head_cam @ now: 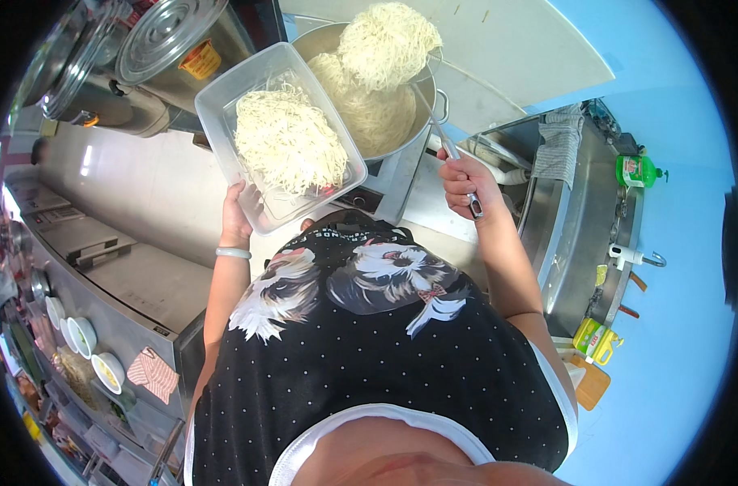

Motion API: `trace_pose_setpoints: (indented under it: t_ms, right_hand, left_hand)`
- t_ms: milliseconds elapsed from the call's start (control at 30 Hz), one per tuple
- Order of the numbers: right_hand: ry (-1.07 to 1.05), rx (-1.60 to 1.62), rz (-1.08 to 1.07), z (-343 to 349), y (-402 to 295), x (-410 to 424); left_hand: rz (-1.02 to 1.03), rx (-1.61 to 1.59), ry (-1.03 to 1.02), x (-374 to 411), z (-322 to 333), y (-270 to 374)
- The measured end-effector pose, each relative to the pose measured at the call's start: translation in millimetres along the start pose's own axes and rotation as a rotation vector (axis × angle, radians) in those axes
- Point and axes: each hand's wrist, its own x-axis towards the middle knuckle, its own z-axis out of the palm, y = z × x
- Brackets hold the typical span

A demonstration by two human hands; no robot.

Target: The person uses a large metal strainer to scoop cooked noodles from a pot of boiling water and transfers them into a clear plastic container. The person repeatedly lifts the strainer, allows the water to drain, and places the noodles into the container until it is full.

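My left hand [238, 209] grips the near left edge of a clear plastic tub [278, 215], which tilts in front of me. A heap of pale noodles [290, 140] lies in the tub. In my right hand [469, 185] is the handle of a wire strainer [445, 136]. Its basket, mostly hidden, carries a big mound of noodles [390, 45] over a large metal pot [427, 100]. More noodles [375, 118] fill the pot below, and the mound partly covers them. The tub's right side overlaps the pot's left rim.
Lidded steel pots [174, 42] stand at the upper left. A steel counter [144, 285] with white bowls [108, 372] and a striped cloth [153, 373] runs along the left. To the right is a steel sink [578, 225] with a draped grey cloth [560, 143], a green bottle [636, 171] and a faucet [627, 255].
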Motion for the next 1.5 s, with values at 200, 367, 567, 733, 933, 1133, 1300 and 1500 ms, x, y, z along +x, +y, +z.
trace_pose_setpoints:
  t_ms: [200,367,567,733,933,1133,1300,1500]
  right_hand:
    - [0.009,-0.022,-0.020,13.5,-8.7,-6.4]
    - [0.010,0.014,-0.008,23.2,-15.3,-12.9]
    - [-0.005,0.009,-0.012,34.4,-18.7,-21.3]
    - [-0.029,-0.007,-0.012,36.3,-20.8,-24.9]
    - [-0.046,0.000,-0.011,39.2,-23.5,-29.1]
    - [-0.038,0.004,-0.025,46.6,-24.1,-33.2]
    - [-0.039,0.008,-0.035,46.6,-23.8,-34.2]
    - [-0.050,0.018,-0.042,46.9,-23.2,-34.7]
  left_hand:
    - [-0.018,-0.003,-0.042,7.0,-7.1,-0.8]
    - [-0.040,0.005,-0.024,11.8,-11.0,-1.5]
    - [-0.026,0.022,-0.008,4.4,-3.4,0.6]
    - [-0.021,0.025,-0.010,4.2,-3.2,0.5]
    - [-0.021,0.023,-0.016,5.9,-4.7,0.3]
    - [-0.016,0.029,-0.024,7.5,-6.6,-0.4]
    - [-0.008,0.032,-0.019,2.7,-0.8,1.2]
    - [0.021,0.025,-0.061,6.0,-6.4,-0.9]
